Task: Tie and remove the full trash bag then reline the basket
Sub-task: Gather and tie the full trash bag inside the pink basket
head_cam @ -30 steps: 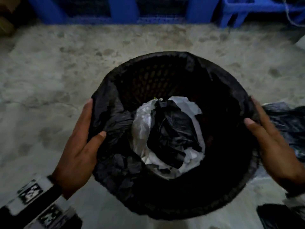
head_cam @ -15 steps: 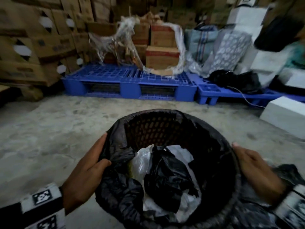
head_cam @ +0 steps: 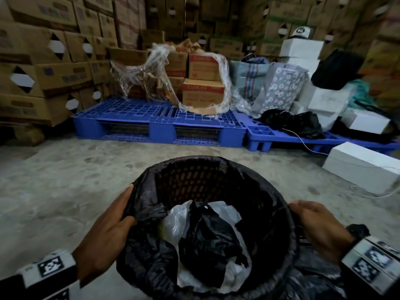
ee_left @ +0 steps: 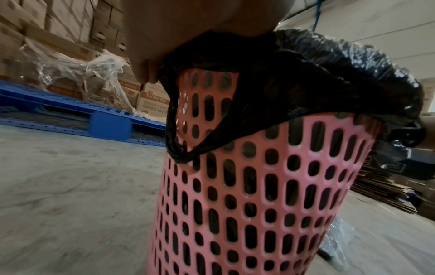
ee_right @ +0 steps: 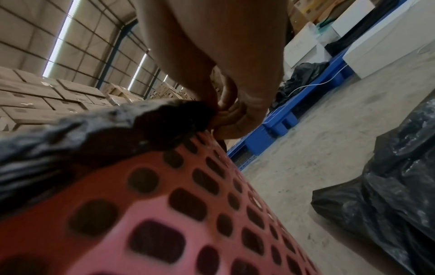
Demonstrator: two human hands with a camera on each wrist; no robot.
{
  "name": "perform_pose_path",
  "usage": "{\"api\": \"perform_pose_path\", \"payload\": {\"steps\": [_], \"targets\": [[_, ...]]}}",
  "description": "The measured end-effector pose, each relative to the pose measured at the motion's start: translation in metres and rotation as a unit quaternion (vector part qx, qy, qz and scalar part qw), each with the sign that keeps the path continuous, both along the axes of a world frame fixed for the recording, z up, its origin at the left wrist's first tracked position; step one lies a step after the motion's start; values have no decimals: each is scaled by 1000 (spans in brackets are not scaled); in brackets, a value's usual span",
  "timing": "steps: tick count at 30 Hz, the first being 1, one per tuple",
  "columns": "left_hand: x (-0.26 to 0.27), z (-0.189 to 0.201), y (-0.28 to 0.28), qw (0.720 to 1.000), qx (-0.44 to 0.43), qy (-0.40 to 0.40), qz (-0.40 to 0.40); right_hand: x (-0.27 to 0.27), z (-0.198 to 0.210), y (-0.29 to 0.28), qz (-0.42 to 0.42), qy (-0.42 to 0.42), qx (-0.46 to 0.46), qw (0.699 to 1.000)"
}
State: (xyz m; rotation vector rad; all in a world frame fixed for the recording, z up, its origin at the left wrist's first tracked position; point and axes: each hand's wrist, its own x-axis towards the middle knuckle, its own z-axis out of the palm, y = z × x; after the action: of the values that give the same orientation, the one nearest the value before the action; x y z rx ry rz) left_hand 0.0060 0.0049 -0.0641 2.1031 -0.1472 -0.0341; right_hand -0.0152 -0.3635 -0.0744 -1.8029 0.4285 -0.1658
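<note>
A pink perforated basket (ee_left: pixel 247 195) stands on the concrete floor, lined with a black trash bag (head_cam: pixel 147 256) folded over its rim. White and black plastic trash (head_cam: pixel 207 239) lies inside. My left hand (head_cam: pixel 124 205) grips the bag's edge at the left rim, thumb inside and fingers outside. In the left wrist view the bag (ee_left: pixel 306 74) is pulled up off the rim there. My right hand (head_cam: pixel 303 211) sits on the right rim. Its curled fingers (ee_right: pixel 226 115) pinch the bag's edge (ee_right: pixel 94 130) above the basket wall (ee_right: pixel 164 214).
Another black bag (ee_right: pixel 388 186) lies on the floor right of the basket. Blue pallets (head_cam: pixel 160 118) with cartons and plastic wrap stand beyond, a white box (head_cam: pixel 363 167) at the right, stacked cardboard boxes (head_cam: pixel 43 72) behind. Bare concrete lies to the left.
The head view has lifted from straight down to forward. Both hands went from lying flat against the rim to gripping the bag's edge, which has come up off the left rim.
</note>
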Motion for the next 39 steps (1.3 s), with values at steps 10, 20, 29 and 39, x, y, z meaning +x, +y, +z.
{"api": "perform_pose_path", "payload": {"steps": [10, 20, 29, 39], "targets": [[-3, 4, -3, 1000, 10, -10, -7, 12, 28, -6, 6, -113, -284, 952], [-6, 5, -2, 999, -14, 40, 27, 9, 72, 71, 280, -131, -441, 842], [4, 8, 24, 985, -86, 123, 80, 17, 63, 37, 155, -38, -320, 934], [2, 8, 25, 940, -167, 282, 94, 26, 94, 76, 228, -60, -176, 956]]}}
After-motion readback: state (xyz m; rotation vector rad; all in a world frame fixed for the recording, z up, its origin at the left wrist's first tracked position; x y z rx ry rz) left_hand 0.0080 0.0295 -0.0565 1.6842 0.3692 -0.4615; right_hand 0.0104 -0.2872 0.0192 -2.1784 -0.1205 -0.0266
